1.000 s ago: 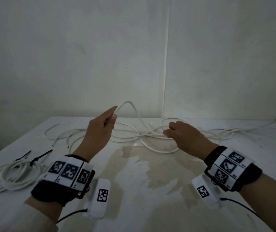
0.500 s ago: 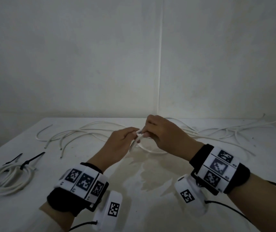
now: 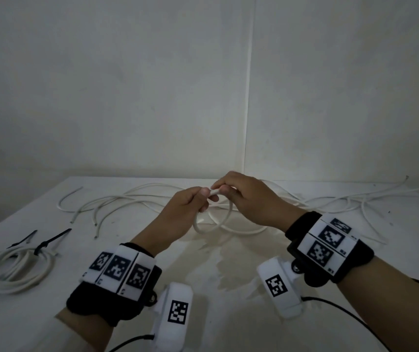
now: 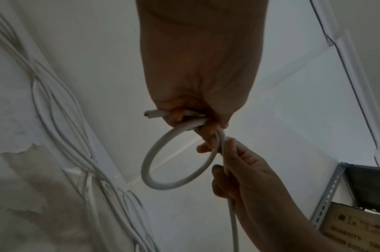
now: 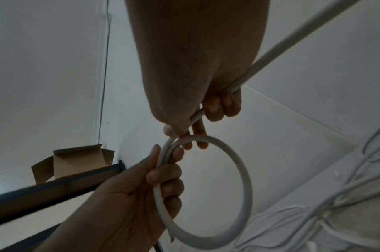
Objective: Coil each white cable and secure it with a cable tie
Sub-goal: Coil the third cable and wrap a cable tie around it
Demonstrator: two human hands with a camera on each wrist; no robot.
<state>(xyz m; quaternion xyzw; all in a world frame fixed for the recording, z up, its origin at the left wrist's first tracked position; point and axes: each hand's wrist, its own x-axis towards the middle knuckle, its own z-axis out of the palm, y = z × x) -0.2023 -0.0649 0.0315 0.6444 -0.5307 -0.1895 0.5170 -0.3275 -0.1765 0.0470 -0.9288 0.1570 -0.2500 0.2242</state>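
A white cable (image 3: 213, 228) is bent into one small loop that hangs above the middle of the white table (image 3: 305, 326). My left hand (image 3: 199, 199) grips the cable's cut end and the top of the loop (image 4: 161, 185). My right hand (image 3: 228, 191) pinches the same cable right beside it, fingertips almost touching the left ones. In the right wrist view the loop (image 5: 247, 187) hangs below my right hand (image 5: 184, 133), and my left hand (image 5: 163, 163) curls round its left side. The cable's long tail (image 5: 292, 37) runs off behind my right hand.
Several loose white cables (image 3: 117, 201) sprawl across the back of the table, more at the right (image 3: 355, 199). A coiled cable (image 3: 13, 273) with a black tie (image 3: 51, 241) lies at the left edge, beside a spare black tie (image 3: 23, 240). Walls close in behind.
My left hand came down from holding the cable end high. My right hand rose off the table cables to meet it, and a small loop now hangs between them.
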